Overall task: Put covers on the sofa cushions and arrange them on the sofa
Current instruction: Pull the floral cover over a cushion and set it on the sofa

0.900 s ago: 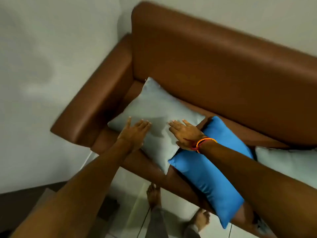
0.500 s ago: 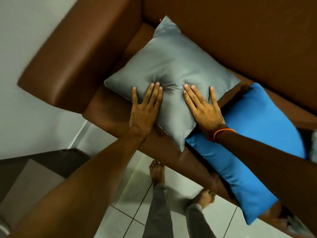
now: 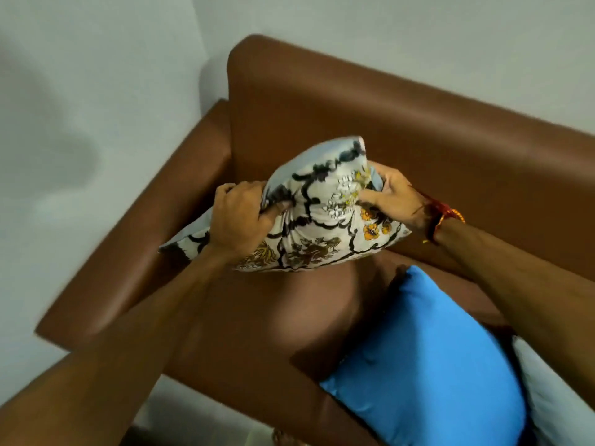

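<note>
I hold a cushion (image 3: pixel 317 217) above the seat of the brown leather sofa (image 3: pixel 354 130). Its near face has a floral cover with black lines and yellow and orange flowers; pale grey-blue fabric shows at its top and left edges. My left hand (image 3: pixel 240 217) grips its left side and my right hand (image 3: pixel 394 197) grips its right side, both bunching the fabric. A bright blue cushion (image 3: pixel 428 365) lies on the seat at the lower right. A pale grey cushion (image 3: pixel 560 397) sits beside it at the right edge.
The sofa's left armrest (image 3: pixel 138 246) stands close to a white wall (image 3: pixel 80 123). The backrest runs along the wall behind. A strip of tiled floor (image 3: pixel 180 413) and a foot (image 3: pixel 283 438) show below the seat's front edge.
Both hands lay flat on the grey cushion on the seat. Now they grip it lifted off the seat, and its floral side faces me.
</note>
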Demonstrator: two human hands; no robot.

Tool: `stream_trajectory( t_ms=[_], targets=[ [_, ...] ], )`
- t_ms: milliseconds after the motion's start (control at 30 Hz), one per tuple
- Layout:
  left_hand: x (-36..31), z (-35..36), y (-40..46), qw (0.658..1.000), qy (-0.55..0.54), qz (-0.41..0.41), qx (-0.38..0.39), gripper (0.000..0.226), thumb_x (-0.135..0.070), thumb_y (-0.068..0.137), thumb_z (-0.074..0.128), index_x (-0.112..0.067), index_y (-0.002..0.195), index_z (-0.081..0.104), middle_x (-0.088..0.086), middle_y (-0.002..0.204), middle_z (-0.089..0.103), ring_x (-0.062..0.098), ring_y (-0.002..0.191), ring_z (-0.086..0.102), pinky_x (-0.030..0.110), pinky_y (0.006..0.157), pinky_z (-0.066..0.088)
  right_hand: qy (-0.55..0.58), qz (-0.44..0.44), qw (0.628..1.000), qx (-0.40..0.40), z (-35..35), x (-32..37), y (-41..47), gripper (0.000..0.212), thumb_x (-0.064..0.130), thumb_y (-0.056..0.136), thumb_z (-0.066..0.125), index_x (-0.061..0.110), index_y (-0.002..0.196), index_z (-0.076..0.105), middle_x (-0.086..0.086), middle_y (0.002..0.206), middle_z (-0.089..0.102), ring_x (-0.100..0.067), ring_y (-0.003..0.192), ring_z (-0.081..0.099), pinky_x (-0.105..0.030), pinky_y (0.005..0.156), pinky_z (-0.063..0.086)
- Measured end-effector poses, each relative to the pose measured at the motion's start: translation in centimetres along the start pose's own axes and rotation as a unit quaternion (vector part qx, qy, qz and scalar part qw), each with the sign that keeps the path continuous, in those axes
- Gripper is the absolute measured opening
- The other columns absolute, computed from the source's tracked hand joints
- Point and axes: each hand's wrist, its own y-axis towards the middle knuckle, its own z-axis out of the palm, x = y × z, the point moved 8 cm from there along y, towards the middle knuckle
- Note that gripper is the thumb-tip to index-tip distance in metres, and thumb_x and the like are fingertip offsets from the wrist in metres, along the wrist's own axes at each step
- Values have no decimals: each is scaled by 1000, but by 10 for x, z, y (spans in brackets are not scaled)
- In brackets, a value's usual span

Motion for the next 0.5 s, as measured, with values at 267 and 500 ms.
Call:
stream_trajectory(
  t_ms=[267, 500],
  targets=[
    [15, 44, 102, 981, -135, -122, 68, 47, -59, 100, 53, -25, 66, 52, 1, 79, 52, 24, 89, 48, 34, 78, 36, 39, 49, 995, -76, -58, -19, 51, 16, 20, 98, 65, 31, 86, 64, 19, 55, 64, 3, 43, 53, -19, 44, 47],
    [46, 79, 110, 984, -80, -150, 44, 62, -38, 111, 46, -18, 54, 32, -3, 52, 34, 21, 53, 36, 35, 62, 30, -48, 63, 993, -83, -29, -45, 66, 31, 44, 94, 65, 31, 122, 65, 22, 87, 69, 15, 55, 64, -7, 51, 50]
  ],
)
